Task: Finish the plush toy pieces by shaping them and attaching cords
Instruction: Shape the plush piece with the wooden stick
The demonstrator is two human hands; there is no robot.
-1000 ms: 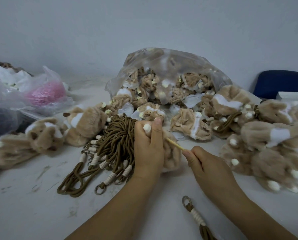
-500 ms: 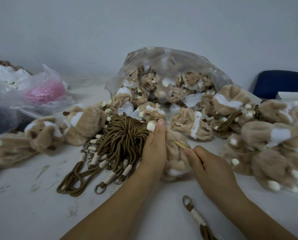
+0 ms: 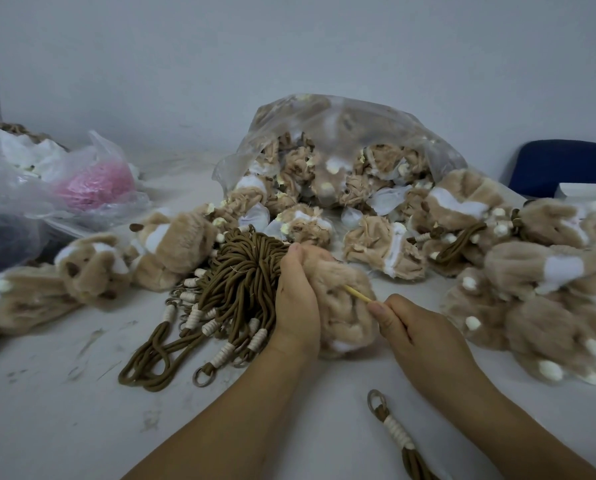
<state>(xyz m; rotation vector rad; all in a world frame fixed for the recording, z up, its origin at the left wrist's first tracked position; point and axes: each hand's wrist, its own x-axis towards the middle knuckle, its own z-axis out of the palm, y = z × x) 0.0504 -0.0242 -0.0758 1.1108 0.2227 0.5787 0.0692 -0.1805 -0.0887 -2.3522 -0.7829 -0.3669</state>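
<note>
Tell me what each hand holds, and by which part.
Left hand grips the plush piece by its side. Right hand pinches the thin stick at its near end; the far end pokes into the plush.

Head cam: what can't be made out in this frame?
All head view.
- Stick tip: buried in the plush piece the left hand grips.
- Right hand fingers, bar the thumb: curled under, hidden by the hand's back.
- Loose cord: lower end cut off by the bottom edge.
- Pieces deep in the clear bag: hazed by the film.
</note>
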